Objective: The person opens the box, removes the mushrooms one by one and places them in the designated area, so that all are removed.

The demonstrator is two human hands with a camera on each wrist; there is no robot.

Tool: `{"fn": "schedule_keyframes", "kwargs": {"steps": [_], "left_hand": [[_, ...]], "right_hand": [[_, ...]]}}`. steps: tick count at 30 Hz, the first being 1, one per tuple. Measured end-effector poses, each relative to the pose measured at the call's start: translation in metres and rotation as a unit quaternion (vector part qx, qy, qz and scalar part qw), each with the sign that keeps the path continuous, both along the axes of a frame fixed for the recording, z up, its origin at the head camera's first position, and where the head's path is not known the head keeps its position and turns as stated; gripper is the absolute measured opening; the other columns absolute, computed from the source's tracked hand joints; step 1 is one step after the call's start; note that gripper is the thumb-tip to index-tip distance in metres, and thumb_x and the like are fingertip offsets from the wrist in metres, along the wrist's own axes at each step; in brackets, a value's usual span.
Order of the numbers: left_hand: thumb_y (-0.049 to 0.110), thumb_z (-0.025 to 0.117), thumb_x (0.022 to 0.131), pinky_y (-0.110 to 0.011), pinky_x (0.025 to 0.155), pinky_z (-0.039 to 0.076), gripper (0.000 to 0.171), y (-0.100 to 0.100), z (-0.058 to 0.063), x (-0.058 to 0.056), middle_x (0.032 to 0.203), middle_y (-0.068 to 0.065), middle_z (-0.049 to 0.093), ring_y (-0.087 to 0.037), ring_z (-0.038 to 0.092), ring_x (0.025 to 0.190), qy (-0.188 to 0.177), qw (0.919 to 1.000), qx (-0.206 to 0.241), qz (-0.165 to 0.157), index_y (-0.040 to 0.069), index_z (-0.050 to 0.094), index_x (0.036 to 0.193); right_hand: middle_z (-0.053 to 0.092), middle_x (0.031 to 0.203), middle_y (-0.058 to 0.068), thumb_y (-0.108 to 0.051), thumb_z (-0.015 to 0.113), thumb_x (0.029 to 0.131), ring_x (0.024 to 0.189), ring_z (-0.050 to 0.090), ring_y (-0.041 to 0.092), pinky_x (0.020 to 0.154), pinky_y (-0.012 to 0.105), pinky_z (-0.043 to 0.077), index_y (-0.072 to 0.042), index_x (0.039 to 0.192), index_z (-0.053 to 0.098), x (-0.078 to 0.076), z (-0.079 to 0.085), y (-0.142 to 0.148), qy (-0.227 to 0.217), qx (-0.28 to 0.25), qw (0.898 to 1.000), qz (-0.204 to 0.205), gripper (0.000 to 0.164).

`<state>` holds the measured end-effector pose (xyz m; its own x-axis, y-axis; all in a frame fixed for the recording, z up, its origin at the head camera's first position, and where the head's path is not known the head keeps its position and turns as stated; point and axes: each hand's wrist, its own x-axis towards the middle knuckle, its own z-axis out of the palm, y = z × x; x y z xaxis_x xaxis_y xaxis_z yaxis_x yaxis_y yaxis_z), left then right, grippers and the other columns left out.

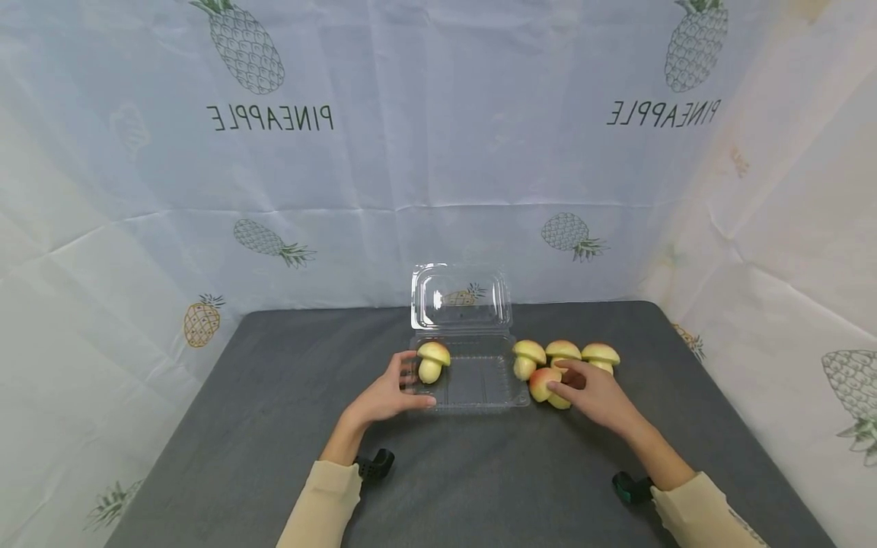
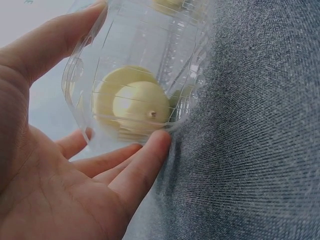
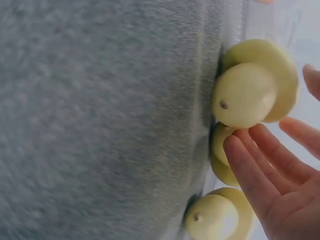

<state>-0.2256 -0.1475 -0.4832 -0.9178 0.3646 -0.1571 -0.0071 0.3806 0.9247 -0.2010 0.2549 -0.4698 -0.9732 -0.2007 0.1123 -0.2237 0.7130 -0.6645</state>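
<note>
A clear plastic clamshell container [image 1: 473,392] lies on the table with its lid [image 1: 473,304] raised. One mushroom-shaped piece [image 1: 432,361], with a yellow stem and a reddish-yellow cap, stands inside at the left end. My left hand [image 1: 392,392] holds that end of the container, thumb along the front edge and fingers against the side wall. To the right of the container, my right hand [image 1: 599,396] reaches around the front mushroom-shaped piece [image 3: 245,95]. Its fingertips are right at the piece, while the thumb [image 3: 312,82] stands apart from the cap.
Behind the right hand, a row of similar mushroom-shaped pieces [image 1: 529,358] stands on the dark grey table [image 1: 473,487], beside the container's right edge. A pale cloth curtain [image 1: 438,160] with pineapple prints hangs along the back and sides.
</note>
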Motion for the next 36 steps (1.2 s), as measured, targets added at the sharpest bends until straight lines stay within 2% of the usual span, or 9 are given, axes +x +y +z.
{"fn": "schedule_keyframes", "kwargs": {"steps": [7, 14, 21, 27, 36], "left_hand": [[0.026, 0.084, 0.086, -0.058, 0.105, 0.044, 0.100, 0.000, 0.000, -0.001, 0.153, -0.025, 0.035, -0.042, 0.042, 0.139, 0.002, 1.0000, 0.002, -0.003, 0.010, 0.019, 0.159], [0.028, 0.085, 0.084, -0.058, 0.105, 0.044, 0.101, -0.001, 0.002, 0.000, 0.153, -0.025, 0.036, -0.042, 0.043, 0.138, 0.005, 1.0000, 0.001, -0.003, 0.009, 0.019, 0.159], [0.027, 0.085, 0.085, -0.057, 0.105, 0.044, 0.101, 0.000, 0.003, 0.000, 0.152, -0.026, 0.037, -0.042, 0.043, 0.138, 0.004, 1.0000, 0.001, -0.001, 0.009, 0.019, 0.159], [0.025, 0.084, 0.086, -0.057, 0.105, 0.043, 0.099, 0.000, 0.003, 0.000, 0.151, -0.026, 0.037, -0.042, 0.043, 0.138, 0.005, 1.0000, 0.000, -0.004, 0.010, 0.018, 0.159], [0.025, 0.084, 0.086, -0.058, 0.104, 0.044, 0.099, 0.001, 0.002, 0.001, 0.152, -0.025, 0.037, -0.042, 0.042, 0.138, 0.006, 1.0000, -0.003, -0.002, 0.010, 0.018, 0.159]], "right_hand": [[0.069, 0.106, 0.010, -0.040, 0.072, 0.096, 0.096, 0.067, 0.028, 0.078, 0.045, 0.055, 0.002, 0.129, 0.065, 0.001, 0.012, -0.001, 0.022, 0.005, 1.000, 0.001, 0.054], [0.067, 0.119, 0.019, -0.037, 0.071, 0.097, 0.106, 0.066, 0.035, 0.088, 0.053, 0.054, 0.001, 0.134, 0.062, 0.005, 0.028, -0.005, 0.033, -0.010, 0.999, 0.004, 0.053], [0.064, 0.128, 0.022, -0.032, 0.069, 0.099, 0.111, 0.064, 0.037, 0.089, 0.049, 0.056, -0.001, 0.133, 0.063, 0.007, 0.039, -0.016, 0.051, -0.045, 0.997, 0.022, 0.047], [0.066, 0.119, 0.017, -0.027, 0.071, 0.099, 0.106, 0.065, 0.031, 0.087, 0.044, 0.058, 0.001, 0.129, 0.065, 0.007, 0.042, -0.027, 0.059, -0.070, 0.995, 0.025, 0.042], [0.066, 0.121, 0.016, -0.026, 0.070, 0.099, 0.108, 0.063, 0.030, 0.090, 0.048, 0.056, -0.001, 0.129, 0.067, 0.003, 0.048, -0.046, 0.065, -0.088, 0.993, 0.032, 0.039]]}}
